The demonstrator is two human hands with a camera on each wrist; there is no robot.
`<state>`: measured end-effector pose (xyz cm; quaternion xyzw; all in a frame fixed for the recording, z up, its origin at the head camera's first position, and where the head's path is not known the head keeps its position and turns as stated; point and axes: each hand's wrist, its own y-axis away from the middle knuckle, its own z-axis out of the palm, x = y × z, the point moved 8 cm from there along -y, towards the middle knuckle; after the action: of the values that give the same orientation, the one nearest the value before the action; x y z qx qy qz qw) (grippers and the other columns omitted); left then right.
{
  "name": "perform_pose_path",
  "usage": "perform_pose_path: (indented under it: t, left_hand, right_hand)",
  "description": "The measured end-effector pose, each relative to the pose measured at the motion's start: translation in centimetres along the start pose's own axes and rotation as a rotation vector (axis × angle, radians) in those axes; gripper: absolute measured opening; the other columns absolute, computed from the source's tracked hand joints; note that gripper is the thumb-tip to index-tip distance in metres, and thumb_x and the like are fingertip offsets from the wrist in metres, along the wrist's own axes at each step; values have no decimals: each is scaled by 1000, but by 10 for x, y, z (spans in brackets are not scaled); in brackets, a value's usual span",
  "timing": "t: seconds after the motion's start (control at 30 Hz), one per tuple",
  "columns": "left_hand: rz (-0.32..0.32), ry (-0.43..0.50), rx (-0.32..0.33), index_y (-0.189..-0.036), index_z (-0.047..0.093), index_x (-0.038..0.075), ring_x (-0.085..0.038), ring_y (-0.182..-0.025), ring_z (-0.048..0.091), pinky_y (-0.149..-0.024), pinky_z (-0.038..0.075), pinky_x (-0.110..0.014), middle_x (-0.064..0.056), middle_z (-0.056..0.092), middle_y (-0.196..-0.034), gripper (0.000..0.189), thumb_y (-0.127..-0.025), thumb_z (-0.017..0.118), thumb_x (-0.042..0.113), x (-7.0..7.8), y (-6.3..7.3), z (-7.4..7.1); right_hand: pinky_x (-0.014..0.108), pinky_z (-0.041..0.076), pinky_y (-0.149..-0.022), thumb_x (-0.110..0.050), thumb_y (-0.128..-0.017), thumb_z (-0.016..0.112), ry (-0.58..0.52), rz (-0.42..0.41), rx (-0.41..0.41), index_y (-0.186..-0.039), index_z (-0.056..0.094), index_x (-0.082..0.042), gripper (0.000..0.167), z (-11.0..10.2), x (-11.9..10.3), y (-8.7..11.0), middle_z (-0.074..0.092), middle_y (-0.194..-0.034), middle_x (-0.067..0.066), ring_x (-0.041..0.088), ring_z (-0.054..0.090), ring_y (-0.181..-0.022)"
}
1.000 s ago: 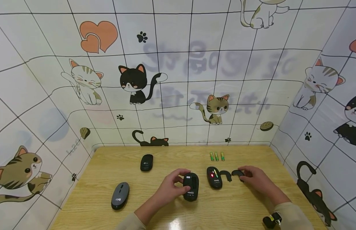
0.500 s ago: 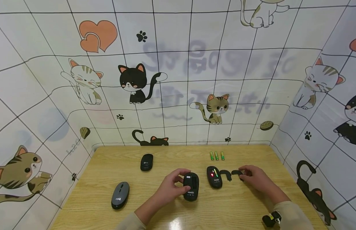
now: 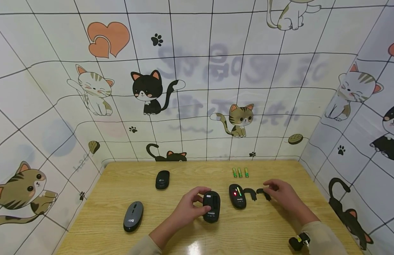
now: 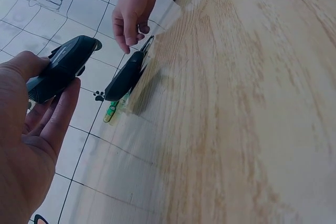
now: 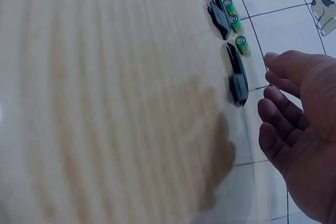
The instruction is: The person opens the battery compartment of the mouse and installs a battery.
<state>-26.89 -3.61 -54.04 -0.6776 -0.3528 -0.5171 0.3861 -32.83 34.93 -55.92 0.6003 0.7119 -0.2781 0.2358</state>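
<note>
Four mice (image 3: 215,205), one in left hand (image 3: 191,206); two covers (image 3: 250,193); three loose batteries (image 3: 239,173)

your right hand (image 3: 283,194) now off the outer black cover (image 5: 239,82), fingertips lifted just clear of that cover, more of its arch showing

Left hand (image 3: 192,205): thumb (image 4: 27,65) and fingers (image 4: 60,119) opposed in a grip, forearm (image 3: 165,230) inclined inward. Right hand (image 3: 283,194): fingers (image 5: 273,137) loosely bent, thumb (image 5: 294,65) near the forefinger (image 5: 282,84), forearm (image 3: 306,214) likewise inclined inward.
</note>
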Motion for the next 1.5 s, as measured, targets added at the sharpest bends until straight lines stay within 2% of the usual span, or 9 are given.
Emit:
perform_pose_path:
  t: [0.23,0.5,0.73,0.97,1.27,1.5]
  left_hand:
    - [-4,-2,2,-151,64,9,-23,-106,74,-81,67,-32,-7,64,-138,58,-97,85,4,1,0,0]
    - [-17,-10,5,-152,63,9,-24,-107,74,-81,67,-32,-7,64,-139,59,-97,85,4,3,2,1]
    - [-17,-15,9,-151,64,10,-25,-107,74,-81,67,-32,-7,64,-139,58,-97,85,4,4,3,1]
    - [-24,-16,9,-149,66,16,-21,-106,73,-81,67,-32,-7,64,-139,57,-97,85,5,4,3,1]
    - [-33,-3,5,-150,65,13,-25,-108,73,-82,67,-31,-8,63,-140,56,-98,85,4,5,4,3]
    - [-26,5,7,-148,67,19,-27,-108,73,-82,67,-32,-7,63,-140,55,-98,85,4,5,3,4]
  right_hand:
    - [31,55,-71,-18,-106,78,3,-12,-18,-134,72,-1,33,7,-15,-31,65,-99,3,20,62,-90]
    - [36,57,-76,-21,-110,72,-26,34,-88,-147,64,0,44,23,-17,-68,69,-111,11,26,67,-98]
    - [39,58,-79,-21,-109,73,-39,32,-137,-149,63,1,48,36,-18,-90,69,-115,14,31,67,-105]
    - [43,58,-84,-19,-108,73,-50,12,-169,-149,61,4,48,44,-15,-98,70,-116,14,33,68,-109]
    - [40,57,-80,-14,-108,74,-53,3,-199,-147,63,8,46,47,-18,-99,71,-114,14,33,68,-108]
    - [37,53,-80,-13,-106,76,-64,16,-206,-139,66,6,40,45,-21,-98,67,-108,10,26,62,-99]
